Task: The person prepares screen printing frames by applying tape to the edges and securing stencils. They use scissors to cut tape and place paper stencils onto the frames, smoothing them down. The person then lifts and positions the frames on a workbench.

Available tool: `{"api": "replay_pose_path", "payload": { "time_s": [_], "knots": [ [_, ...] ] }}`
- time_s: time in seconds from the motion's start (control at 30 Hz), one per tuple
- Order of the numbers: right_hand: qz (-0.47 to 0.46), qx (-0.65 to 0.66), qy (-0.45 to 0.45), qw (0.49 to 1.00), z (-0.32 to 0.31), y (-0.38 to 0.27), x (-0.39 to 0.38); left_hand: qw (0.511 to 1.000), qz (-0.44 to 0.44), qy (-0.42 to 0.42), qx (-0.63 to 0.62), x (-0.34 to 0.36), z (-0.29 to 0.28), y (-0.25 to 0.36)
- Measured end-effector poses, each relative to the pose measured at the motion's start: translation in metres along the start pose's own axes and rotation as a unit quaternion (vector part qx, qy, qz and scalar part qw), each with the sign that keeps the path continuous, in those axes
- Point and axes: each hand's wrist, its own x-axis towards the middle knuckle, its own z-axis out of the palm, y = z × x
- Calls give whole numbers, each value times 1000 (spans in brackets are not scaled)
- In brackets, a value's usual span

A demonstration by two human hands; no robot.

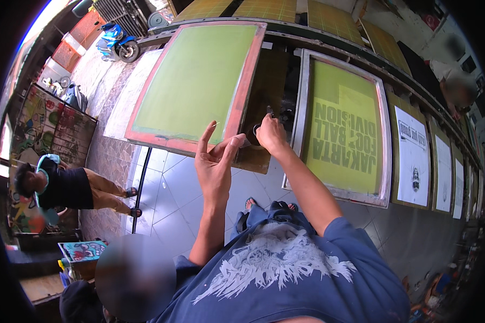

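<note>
My left hand (214,168) is raised beside the lower right corner of a green-coated screen frame (196,81) with pinkish-red edges. Its forefinger points up, with a thin white bit at the tip. Thumb and another finger come together by a small translucent piece (245,141), perhaps tape. Just to the right, my right hand (272,134) is closed over the dark gap between two frames. A dark, rounded thing (257,129) shows at its fingers, its kind unclear. Right of that hand lies a metal-edged screen frame (342,129) with a yellow-green mesh and large dark lettering.
Boards with white printed sheets (413,153) line the right side of the rack. Yellowish gridded boards (267,9) lie along the back. A person in black (64,188) stands at the left, and another head (136,277) is close at the lower left. A blue motorbike (116,42) is parked behind.
</note>
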Motion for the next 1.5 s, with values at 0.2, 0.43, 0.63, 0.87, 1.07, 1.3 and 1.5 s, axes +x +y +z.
{"api": "replay_pose_path", "payload": {
  "time_s": [0.2,0.43,0.63,0.87,1.07,1.3,1.5],
  "knots": [
    [-25,-142,22,989,9,-30,-3,999,-7,-30,-28,12,-8,0],
    [-131,236,132,954,-39,12,-77,996,-14,-86,-14,12,20,-17],
    [42,560,115,819,-106,94,-203,968,-56,-238,61,-29,87,-37],
    [48,496,261,827,-130,177,-342,867,-15,-473,155,-133,180,-52],
    [164,583,342,719,-162,277,-453,816,39,-563,129,-263,288,-79],
    [183,566,410,691,-194,394,-586,767,-45,-632,99,-419,391,-99],
    [166,592,463,639,-213,465,-657,707,-21,-699,103,-499,467,-114]
  ]
}}
